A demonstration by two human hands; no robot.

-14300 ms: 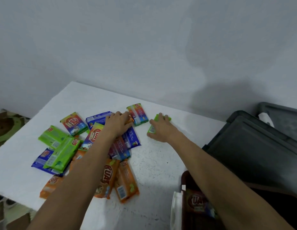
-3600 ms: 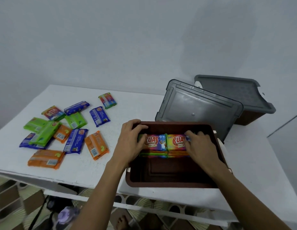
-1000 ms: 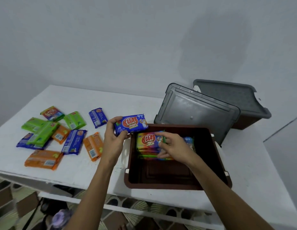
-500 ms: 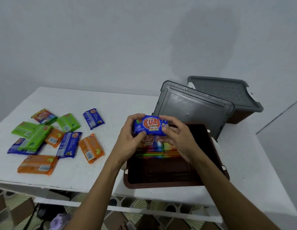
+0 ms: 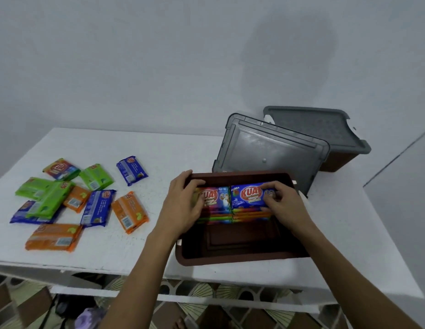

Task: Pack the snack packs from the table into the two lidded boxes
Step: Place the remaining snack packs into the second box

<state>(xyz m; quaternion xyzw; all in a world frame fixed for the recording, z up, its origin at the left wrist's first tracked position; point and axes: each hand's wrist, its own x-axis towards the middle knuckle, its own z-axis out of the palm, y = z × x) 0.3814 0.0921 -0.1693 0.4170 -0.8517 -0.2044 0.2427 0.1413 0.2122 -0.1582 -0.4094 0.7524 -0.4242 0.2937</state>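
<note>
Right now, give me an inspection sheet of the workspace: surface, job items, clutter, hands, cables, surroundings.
Surface: white table, packs lying loose on its left part.
Job's things: open brown box with packs stacked along its far wall; blue pack on the right stack; loose lid leaning behind it; second box behind, lid on; loose packs in green, orange, blue.
Clutter: nothing seen.
Grippers: left hand on the left stack; right hand pressing the blue pack.
Cables: nothing seen.
Surroundings: plain wall; patterned floor below; dim objects under the table, unclear.
</note>
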